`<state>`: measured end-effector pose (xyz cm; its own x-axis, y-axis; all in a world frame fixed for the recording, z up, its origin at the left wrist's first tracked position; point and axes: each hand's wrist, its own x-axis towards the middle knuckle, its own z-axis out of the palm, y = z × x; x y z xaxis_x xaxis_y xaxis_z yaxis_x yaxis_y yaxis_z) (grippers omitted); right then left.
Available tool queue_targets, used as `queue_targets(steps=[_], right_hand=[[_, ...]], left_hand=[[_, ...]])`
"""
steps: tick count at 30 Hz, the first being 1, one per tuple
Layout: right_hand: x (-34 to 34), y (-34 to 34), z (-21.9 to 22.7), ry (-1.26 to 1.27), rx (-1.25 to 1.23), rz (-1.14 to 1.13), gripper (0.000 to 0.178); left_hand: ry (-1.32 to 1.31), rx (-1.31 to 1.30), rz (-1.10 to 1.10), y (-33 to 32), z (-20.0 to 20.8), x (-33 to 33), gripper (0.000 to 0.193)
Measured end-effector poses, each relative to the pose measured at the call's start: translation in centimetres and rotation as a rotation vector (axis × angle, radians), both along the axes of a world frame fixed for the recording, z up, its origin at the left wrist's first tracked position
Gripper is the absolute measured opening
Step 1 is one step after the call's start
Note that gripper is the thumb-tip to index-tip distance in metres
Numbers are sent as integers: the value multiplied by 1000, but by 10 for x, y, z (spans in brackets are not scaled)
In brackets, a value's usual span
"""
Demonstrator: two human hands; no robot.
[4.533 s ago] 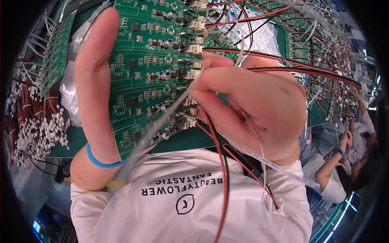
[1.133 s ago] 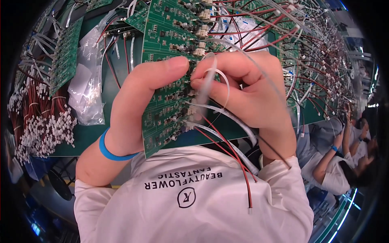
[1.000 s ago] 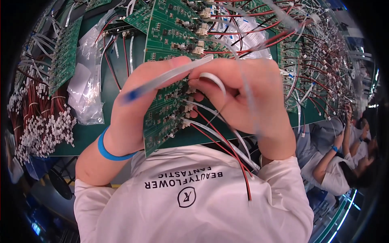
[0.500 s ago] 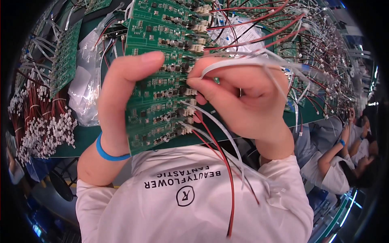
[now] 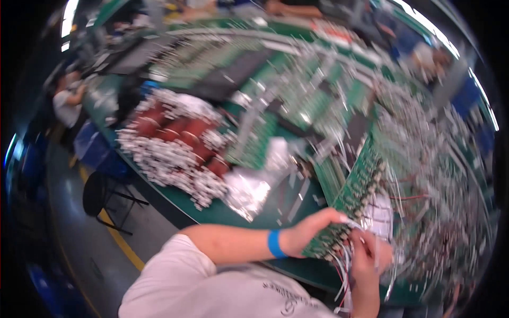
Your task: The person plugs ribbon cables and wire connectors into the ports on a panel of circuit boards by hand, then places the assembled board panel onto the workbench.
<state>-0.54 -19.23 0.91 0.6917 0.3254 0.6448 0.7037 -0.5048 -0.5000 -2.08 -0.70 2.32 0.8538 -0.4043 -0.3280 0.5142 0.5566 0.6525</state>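
A long green circuit board panel (image 5: 347,195) with rows of small parts slants up from my hands. My left hand (image 5: 313,230), with a blue band at the wrist, is closed around its near end, the thumb lying over the top side. On the right edge of the panel, my right hand (image 5: 368,253) is closed, thumb and finger pinched at a white flat cable (image 5: 351,223). Motion blur hides the exact grip. White cables and red-and-black wires (image 5: 343,275) hang from the panel's near end, below my hands.
Bundles of red-brown wires with white connectors (image 5: 175,143) lie left on the green table (image 5: 212,212), beside a clear plastic bag (image 5: 246,191). More boards (image 5: 260,140) lie beyond. Wired boards crowd the right (image 5: 445,212). A black stool (image 5: 98,193) stands left; other people are farther off.
My view has swung left and widened, blurring the picture. Both hands now appear lower right, still at the panel, and the pinched cable has come near my left thumb.
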Motion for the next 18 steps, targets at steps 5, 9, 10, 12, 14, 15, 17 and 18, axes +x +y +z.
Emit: queue_targets(steps=[5, 9, 10, 12, 14, 15, 17, 18], right_hand=[[-9, -23, 6, 502, 388, -126, 7], [0, -12, 13, 452, 702, -49, 10], [9, -10, 15, 619, 943, 117, 9], [20, -12, 22, 776, 1077, 405, 4], [32, -17, 10, 858, 1121, 527, 7], [36, -17, 6, 840, 1165, 583, 7], [31, -14, 9, 845, 1120, 531, 6], [28, -14, 9, 848, 1125, 501, 6]], left_hand=[[-99, -452, 128, 5, -14, 17, 37], [-187, -384, 113, -2, -20, 22, 50], [-176, -380, 63, 6, -17, 21, 53], [-225, -345, 60, 5, -16, 25, 66], [-248, -300, 71, 2, -12, 29, 79], [-216, -269, 132, 2, -16, 30, 82], [-168, -516, 11, 1, -14, 31, 89], [-190, -502, 9, 0, -11, 30, 83]])
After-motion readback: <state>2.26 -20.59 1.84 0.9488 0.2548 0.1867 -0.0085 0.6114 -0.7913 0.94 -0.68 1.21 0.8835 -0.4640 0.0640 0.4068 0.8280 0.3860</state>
